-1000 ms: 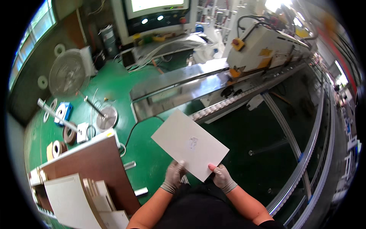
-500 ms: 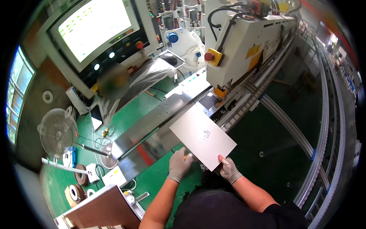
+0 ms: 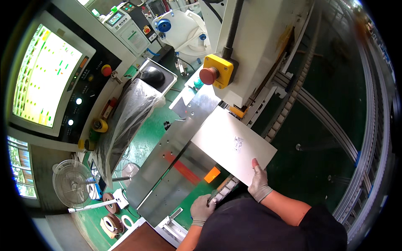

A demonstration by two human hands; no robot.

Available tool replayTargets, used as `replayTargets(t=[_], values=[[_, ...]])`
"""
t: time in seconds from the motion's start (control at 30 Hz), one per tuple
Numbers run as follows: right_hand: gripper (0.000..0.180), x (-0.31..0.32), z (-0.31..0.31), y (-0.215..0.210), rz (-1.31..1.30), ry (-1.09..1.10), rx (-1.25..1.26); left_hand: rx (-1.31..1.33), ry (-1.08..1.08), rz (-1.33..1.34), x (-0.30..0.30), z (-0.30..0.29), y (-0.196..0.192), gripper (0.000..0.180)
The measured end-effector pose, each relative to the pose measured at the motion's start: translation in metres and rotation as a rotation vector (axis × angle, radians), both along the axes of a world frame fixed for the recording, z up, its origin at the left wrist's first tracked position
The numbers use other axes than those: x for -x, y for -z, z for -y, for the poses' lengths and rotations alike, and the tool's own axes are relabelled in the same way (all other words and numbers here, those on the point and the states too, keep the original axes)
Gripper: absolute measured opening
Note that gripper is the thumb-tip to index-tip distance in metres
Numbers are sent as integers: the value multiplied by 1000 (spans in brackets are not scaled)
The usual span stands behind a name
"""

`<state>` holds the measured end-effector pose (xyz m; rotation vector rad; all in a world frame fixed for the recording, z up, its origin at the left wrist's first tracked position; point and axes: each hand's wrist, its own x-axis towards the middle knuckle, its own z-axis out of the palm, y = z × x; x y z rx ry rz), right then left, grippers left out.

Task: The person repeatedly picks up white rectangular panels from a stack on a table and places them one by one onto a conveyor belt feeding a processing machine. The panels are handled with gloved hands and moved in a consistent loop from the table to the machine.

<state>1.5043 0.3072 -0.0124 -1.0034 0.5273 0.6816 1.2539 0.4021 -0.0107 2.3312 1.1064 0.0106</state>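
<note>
The right hand (image 3: 258,180) (gloved in grey) pinches the near corner of a flat white panel (image 3: 233,144), thumb on top, fingers underneath. The panel reaches away from that hand and to its left, its far end lying on a shiny metal guide plate (image 3: 176,154) and close under a red mushroom button in a yellow housing (image 3: 217,72). The left hand (image 3: 203,209), also gloved, curls its fingers over the edge of a roller track (image 3: 224,192) just below the panel, not touching the panel. Further left stand a plastic-wrapped keyboard shelf (image 3: 125,121), a bright control screen (image 3: 44,75) and a small desk fan (image 3: 72,189).
</note>
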Motion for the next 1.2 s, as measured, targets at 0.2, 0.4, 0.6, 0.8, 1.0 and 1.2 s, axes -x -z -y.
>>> replayTargets(t=[0.2, 0.4, 0.6, 0.8, 1.0, 1.2], values=[[57, -37, 3, 7, 95, 32, 67, 76, -32, -53, -2, -2, -3, 35], [54, -123, 21, 29, 100, -78, -56, -2, -66, -55, -5, -1, -8, 35], [61, -203, 26, 20, 81, -242, -179, -34, -86, -12, -6, 1, -8, 36], [67, -280, 31, 28, 171, -132, -73, -34, -90, -1, -11, 0, -22, 38], [60, -371, 96, 103, 915, -537, 190, -1, -54, -4, 0, -5, -18, 31], [55, -262, 41, 174, 1878, -441, 873, 137, -43, 105, 35, 5, -13, 30]])
